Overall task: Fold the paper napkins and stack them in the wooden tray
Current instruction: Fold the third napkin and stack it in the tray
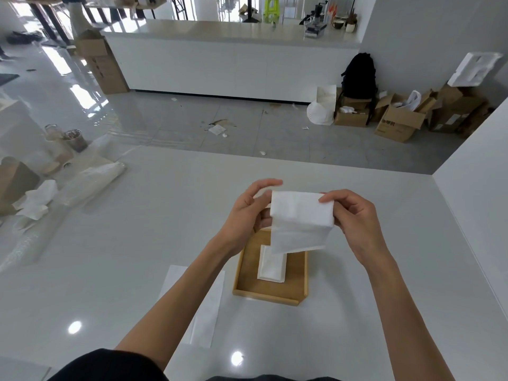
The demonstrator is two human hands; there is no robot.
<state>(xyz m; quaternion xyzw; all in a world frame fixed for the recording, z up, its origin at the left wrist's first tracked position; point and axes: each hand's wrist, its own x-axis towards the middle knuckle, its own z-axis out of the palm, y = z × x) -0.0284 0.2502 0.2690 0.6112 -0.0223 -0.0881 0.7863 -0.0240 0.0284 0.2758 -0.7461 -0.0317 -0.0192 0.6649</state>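
**Napkin held in the air above the tray**

Both hands hold one white paper napkin (301,220) up over the far end of the wooden tray (270,294). The left hand (248,209) grips the napkin's left edge, thumb toward the camera, with its fingers spread loosely behind the sheet. The right hand (354,215) pinches the napkin's upper right corner between thumb and fingertips. The upper part of the napkin is doubled over into a thick band, and a thinner single layer hangs down from it, its lower edge overlapping the view of the tray's contents.

The tray sits on the white worktop (110,257), slightly right of the middle and nearer the front edge than the far one. Inside it lies a folded napkin (272,266), a narrow rectangle running lengthwise along the tray's middle, with bare wood on both sides of it.

On the worktop just left of the tray lies a flat white sheet (204,312), partly hidden under the left forearm. Crumpled white paper (37,200) rests at the worktop's far left edge.
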